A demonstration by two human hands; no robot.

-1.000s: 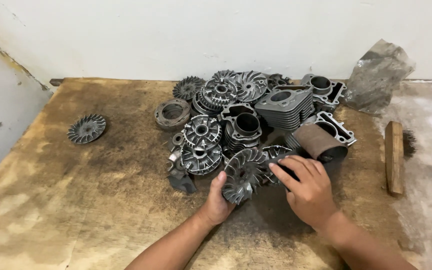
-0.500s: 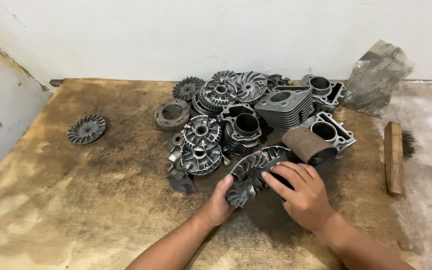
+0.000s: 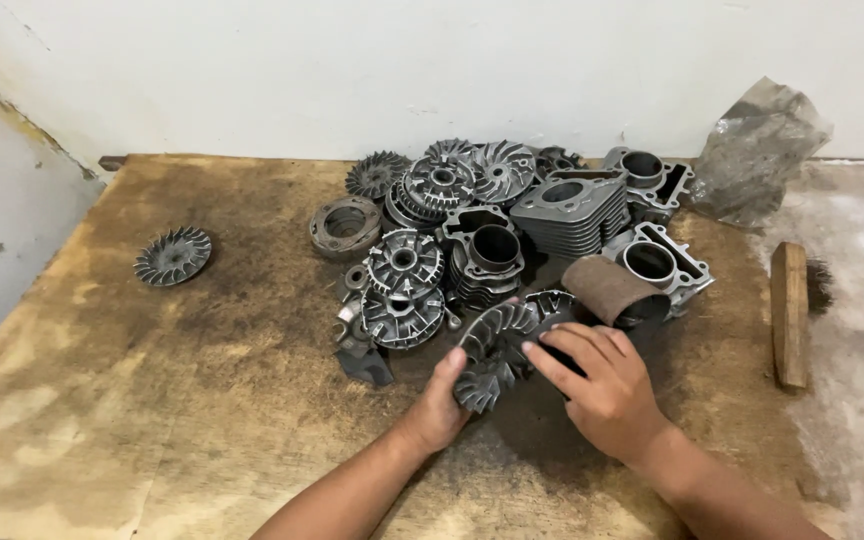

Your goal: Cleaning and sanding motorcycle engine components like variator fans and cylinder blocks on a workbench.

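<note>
Fingers of my left hand (image 3: 439,408) curl round the lower rim of the finned metal disc (image 3: 492,352), tilted on edge above the tabletop (image 3: 152,400); my right hand (image 3: 602,385) presses flat on its face. Greasy fins could slip, I think, dropping it onto the parts pile (image 3: 492,230).

Wall: you face a plain white wall (image 3: 252,60), scuffed near its base.
Board: a stained brown plywood board (image 3: 152,400) meets the wall along its far edge.
Floor: you see grey concrete floor (image 3: 12,230) beyond the board's left edge.
Light: even, soft.
</note>
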